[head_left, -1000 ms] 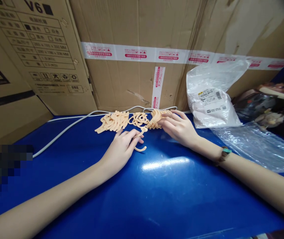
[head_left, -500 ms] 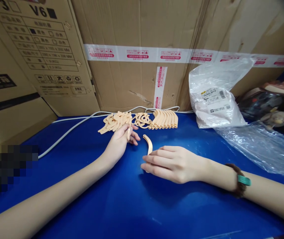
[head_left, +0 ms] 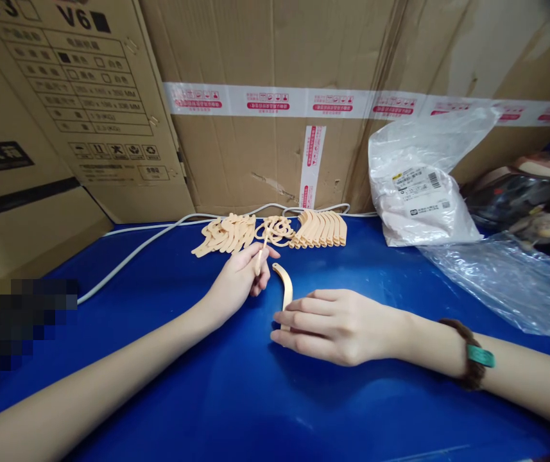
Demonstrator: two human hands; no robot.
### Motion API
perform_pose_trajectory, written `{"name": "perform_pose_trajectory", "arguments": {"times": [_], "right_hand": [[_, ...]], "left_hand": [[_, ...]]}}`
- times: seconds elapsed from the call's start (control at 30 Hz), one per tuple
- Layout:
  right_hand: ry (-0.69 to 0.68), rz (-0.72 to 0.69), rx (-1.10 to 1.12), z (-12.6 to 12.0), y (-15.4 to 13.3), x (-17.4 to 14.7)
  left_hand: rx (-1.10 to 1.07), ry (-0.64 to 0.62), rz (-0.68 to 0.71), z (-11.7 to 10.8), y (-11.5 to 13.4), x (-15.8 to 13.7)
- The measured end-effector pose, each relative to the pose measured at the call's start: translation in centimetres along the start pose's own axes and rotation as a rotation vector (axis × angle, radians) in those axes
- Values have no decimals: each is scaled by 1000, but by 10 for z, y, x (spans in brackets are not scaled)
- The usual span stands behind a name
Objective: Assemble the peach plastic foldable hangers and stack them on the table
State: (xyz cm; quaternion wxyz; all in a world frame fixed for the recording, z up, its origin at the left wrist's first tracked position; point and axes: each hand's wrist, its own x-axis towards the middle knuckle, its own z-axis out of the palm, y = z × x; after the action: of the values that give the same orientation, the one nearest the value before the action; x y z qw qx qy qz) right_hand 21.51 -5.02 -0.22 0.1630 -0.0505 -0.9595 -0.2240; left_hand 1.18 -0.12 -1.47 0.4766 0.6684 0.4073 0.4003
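Observation:
My left hand [head_left: 240, 279] pinches a thin flat beige piece [head_left: 260, 260], seen nearly edge-on, between thumb and fingers. Just right of it, my right hand [head_left: 330, 324] grips the lower end of a curved beige strip [head_left: 282, 282] with a small hole at its top. The fingers cover that lower end. The two held pieces are close but apart. Behind the hands lie a pile of flat beige pieces [head_left: 226, 232], a heap of beige rings [head_left: 282, 228] partly behind the left-hand piece, and a neat row of curved beige strips [head_left: 323, 229].
The blue table [head_left: 236, 398] backs onto a taped cardboard box [head_left: 250, 160]. A printed carton [head_left: 125, 154] stands at the left. White cable [head_left: 154, 240] runs along the back. At the right are a filled plastic bag [head_left: 419, 199] and loose clear plastic [head_left: 506, 282].
My left hand has moved right with its flat piece, nearer the curved strip, and its fingers have curled in. My right hand has shifted slightly down, still holding the strip.

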Motion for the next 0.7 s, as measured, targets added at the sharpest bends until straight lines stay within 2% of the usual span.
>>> {"name": "perform_pose_trajectory", "arguments": {"times": [0.27, 0.4, 0.53, 0.7], "right_hand": [[17, 36, 55, 1, 2, -1], [122, 152, 15, 1, 7, -8], [245, 319, -72, 3, 15, -12], [193, 348, -130, 10, 20, -10]], "left_hand": [[11, -11, -45, -1, -1, 3], [33, -33, -34, 0, 2, 1], [81, -122, -18, 3, 7, -4], [290, -271, 72, 5, 13, -11]]}}
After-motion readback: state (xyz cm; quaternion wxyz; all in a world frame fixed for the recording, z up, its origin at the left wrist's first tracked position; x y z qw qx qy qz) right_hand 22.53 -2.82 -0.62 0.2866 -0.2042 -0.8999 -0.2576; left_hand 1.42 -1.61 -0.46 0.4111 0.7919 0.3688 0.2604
